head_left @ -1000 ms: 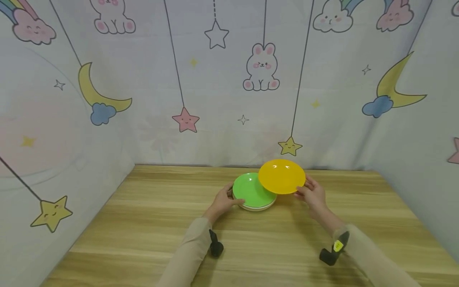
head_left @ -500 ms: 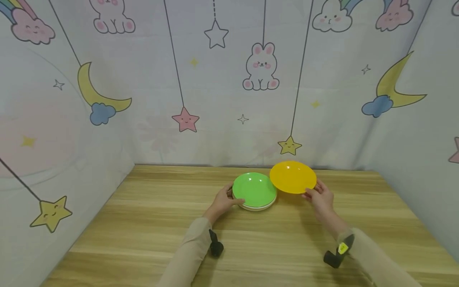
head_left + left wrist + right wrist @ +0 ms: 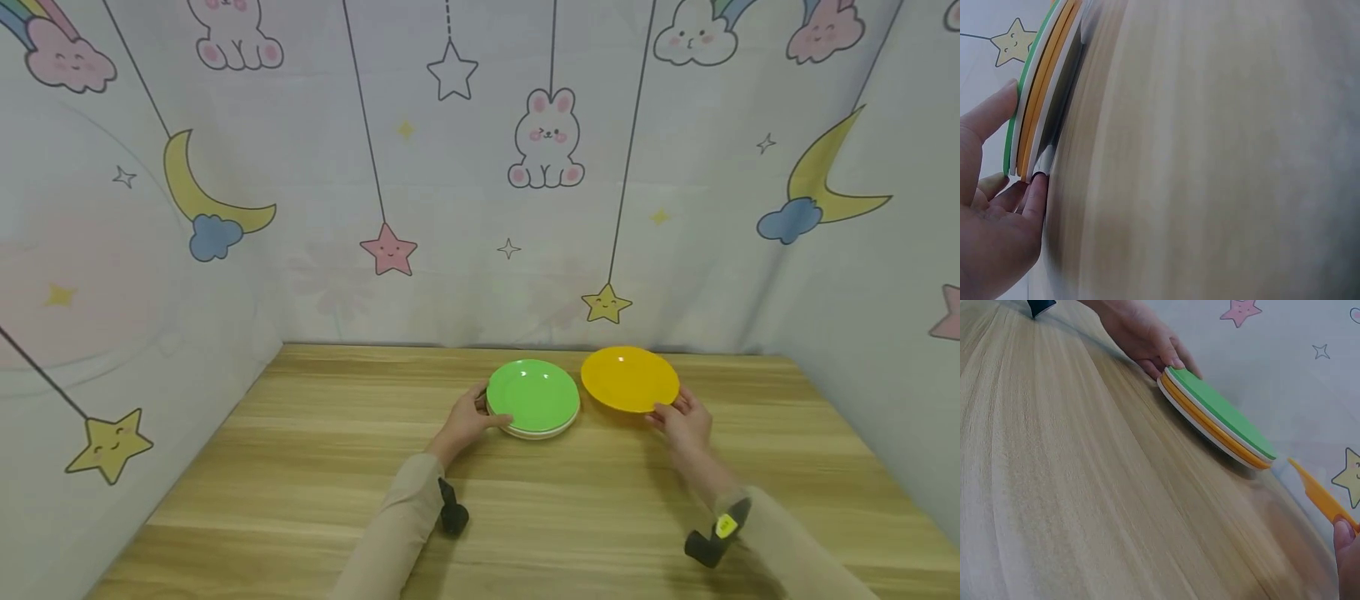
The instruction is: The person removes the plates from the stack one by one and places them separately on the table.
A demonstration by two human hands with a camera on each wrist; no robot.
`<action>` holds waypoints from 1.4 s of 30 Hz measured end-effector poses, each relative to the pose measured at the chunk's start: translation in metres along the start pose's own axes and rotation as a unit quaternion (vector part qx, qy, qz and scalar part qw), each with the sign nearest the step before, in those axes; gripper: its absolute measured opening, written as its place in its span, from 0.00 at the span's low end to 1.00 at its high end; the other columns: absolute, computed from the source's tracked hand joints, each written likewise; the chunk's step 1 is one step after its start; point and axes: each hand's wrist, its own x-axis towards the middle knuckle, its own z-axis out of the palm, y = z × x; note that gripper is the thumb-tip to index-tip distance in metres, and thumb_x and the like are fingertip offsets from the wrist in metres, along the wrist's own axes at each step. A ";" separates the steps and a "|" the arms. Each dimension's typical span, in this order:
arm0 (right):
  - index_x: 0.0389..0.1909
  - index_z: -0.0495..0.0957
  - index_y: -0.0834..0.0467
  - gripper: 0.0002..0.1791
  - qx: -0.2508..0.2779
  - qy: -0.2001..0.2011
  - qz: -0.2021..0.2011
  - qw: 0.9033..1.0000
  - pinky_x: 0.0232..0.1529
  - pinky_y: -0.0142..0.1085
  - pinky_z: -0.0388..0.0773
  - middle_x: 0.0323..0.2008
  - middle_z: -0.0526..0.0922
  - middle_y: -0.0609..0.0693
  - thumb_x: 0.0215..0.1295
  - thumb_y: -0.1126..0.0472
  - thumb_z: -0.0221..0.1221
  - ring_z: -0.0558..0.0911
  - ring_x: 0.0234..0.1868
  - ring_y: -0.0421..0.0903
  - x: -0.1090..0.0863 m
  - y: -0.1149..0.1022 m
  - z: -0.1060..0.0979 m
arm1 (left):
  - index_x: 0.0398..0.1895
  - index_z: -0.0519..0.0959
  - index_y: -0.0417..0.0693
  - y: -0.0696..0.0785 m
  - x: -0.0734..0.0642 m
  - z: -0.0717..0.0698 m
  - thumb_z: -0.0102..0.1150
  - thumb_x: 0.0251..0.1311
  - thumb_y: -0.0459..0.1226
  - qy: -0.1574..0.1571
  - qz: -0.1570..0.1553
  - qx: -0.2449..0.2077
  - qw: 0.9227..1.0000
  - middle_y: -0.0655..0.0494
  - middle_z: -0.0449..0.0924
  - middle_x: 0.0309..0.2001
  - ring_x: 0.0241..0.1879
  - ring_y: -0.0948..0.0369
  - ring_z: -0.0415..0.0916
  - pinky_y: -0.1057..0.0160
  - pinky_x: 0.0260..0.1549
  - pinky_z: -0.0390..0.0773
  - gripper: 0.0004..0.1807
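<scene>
A stack of plates, topped by a green plate [image 3: 532, 393], is at the middle of the table's far part. Its edge in the left wrist view shows green, white and orange layers [image 3: 1041, 94]. My left hand [image 3: 462, 423] grips the stack at its left side, thumb on the green rim and fingers around the lower edge. Just right of the stack, my right hand [image 3: 687, 427] pinches a yellow-orange plate [image 3: 630, 380] by its near right rim. That plate is held above the table, tilted slightly and apart from the stack.
The wood-grain table [image 3: 570, 517] reaches back to a cloth backdrop [image 3: 465, 167] printed with stars, moons and rabbits. Cloth panels also stand along both sides. A black wrist camera [image 3: 453, 517] sits on the left wrist, another black camera [image 3: 705, 548] on the right.
My right hand has carried the yellow-orange plate rightward, off from over the green plate, and lately a little lower. My left hand and the stack have stayed in place.
</scene>
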 end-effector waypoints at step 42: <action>0.67 0.46 0.69 0.38 -0.103 -0.040 -0.037 0.993 0.31 0.26 0.79 0.56 0.64 0.69 0.60 0.72 0.54 0.79 0.23 0.31 0.015 0.034 -0.023 | 0.67 0.50 0.33 0.001 -0.002 0.001 0.64 0.51 0.34 0.003 -0.009 0.005 1.000 0.35 0.57 0.64 0.58 0.46 0.64 0.56 0.54 0.70 0.44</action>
